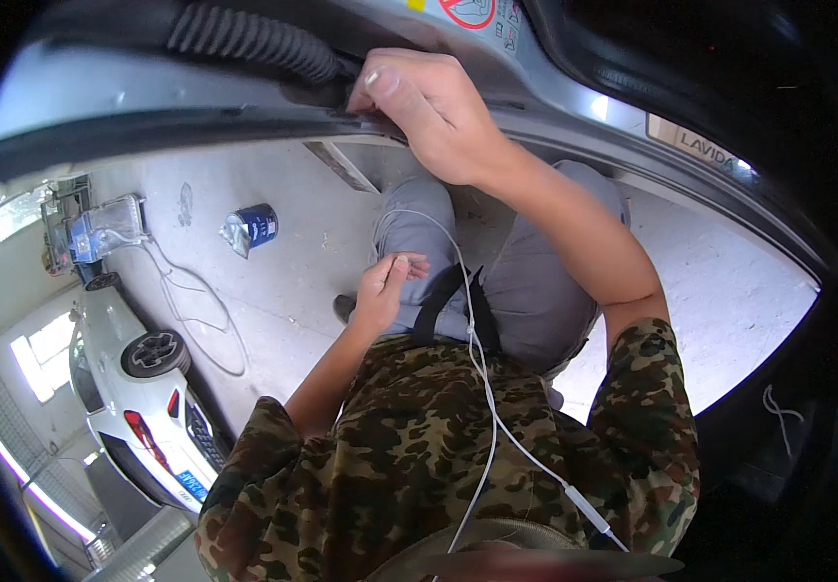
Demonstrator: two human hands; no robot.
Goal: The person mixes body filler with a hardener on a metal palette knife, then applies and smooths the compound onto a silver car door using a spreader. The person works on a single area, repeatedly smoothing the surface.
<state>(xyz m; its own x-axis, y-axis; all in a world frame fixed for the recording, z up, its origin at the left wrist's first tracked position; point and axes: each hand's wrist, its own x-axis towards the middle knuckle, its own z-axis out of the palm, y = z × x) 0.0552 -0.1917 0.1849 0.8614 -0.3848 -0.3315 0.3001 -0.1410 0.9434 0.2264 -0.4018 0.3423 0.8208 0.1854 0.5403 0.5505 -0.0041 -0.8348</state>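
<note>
My right hand [430, 109] is raised to the metal edge of a car's door opening [196, 121]. Its thumb and fingers are pressed together beside the end of a black corrugated rubber tube [254, 44]. The fingertips are partly hidden, so what they grip cannot be made out. Lower down, over my grey-trousered thigh, my left hand [390, 284] is closed, thumb against the curled fingers. Anything inside it is hidden or too small to name.
A thin white cable [487, 393] hangs over my camouflage shirt and legs. A dark blue can [256, 225] stands on the pale floor to the left. Farther left is a white car [132, 378], with a blue machine [108, 233] trailing hoses behind it.
</note>
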